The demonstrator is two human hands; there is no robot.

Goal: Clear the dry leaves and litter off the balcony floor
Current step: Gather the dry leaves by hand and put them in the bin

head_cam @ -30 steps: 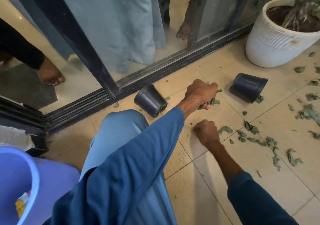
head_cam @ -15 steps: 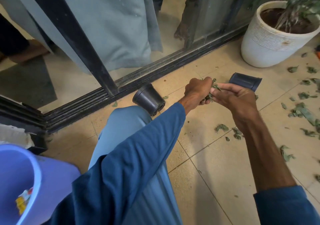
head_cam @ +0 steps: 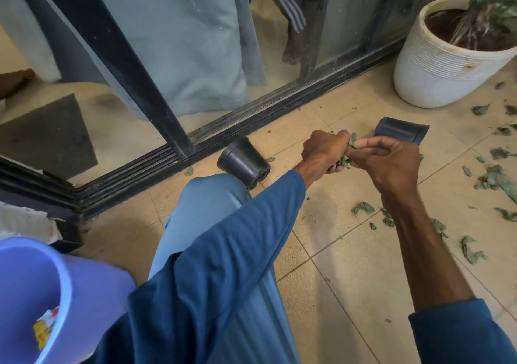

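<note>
My left hand (head_cam: 324,148) grips a bunch of dry green leaves (head_cam: 344,160) in its fist above the tiled balcony floor (head_cam: 349,265). My right hand (head_cam: 391,162) meets it from the right, and its fingertips pinch leaves at the top of the bunch. More dry leaves lie scattered on the floor to the right, one (head_cam: 362,208) under my right forearm and a larger cluster (head_cam: 495,179) near the right edge. A purple bucket (head_cam: 70,279) with some litter inside stands at the lower left beside my knee.
Two small black plastic pots lie on their sides, one (head_cam: 243,165) by the sliding door track (head_cam: 251,117), the other (head_cam: 401,133) behind my right hand. A white planter (head_cam: 436,70) with a plant stands at the far right. Someone's feet are behind the glass.
My right hand rose from the floor with picked-up leaves and came to my left fist. It now holds them against the bunch.
</note>
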